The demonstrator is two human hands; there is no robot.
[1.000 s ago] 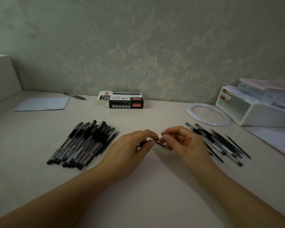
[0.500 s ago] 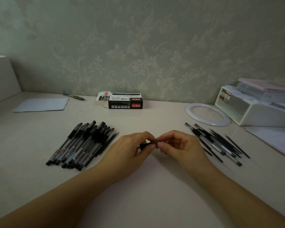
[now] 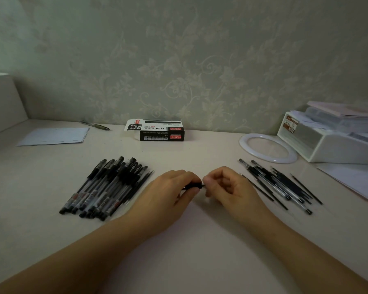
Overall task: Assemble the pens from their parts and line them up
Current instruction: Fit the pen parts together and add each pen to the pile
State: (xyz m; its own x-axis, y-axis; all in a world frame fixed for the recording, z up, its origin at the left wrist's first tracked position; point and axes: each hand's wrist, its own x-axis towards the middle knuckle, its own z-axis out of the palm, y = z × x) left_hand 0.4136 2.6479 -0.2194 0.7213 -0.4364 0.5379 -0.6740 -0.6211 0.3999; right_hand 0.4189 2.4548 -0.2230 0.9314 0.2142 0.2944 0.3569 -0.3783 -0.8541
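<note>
At the table's centre my left hand (image 3: 170, 192) grips a black pen (image 3: 193, 185), most of it hidden under my fingers. My right hand (image 3: 227, 187) pinches the pen's tip end just right of the left fingers. A row of several assembled black pens (image 3: 106, 187) lies side by side to the left of my left hand. Right of my right hand lies a loose heap of pen parts (image 3: 278, 183): barrels and thin refills.
A black-and-white pen box (image 3: 157, 132) stands at the back near the wall. A white ring (image 3: 268, 147) and a white organiser (image 3: 331, 141) with papers sit at the right. A paper sheet (image 3: 53, 135) and a lone pen (image 3: 96, 125) lie back left.
My two hands have closed together on the pen; the part of it showing between them has become shorter. The piles have not moved.
</note>
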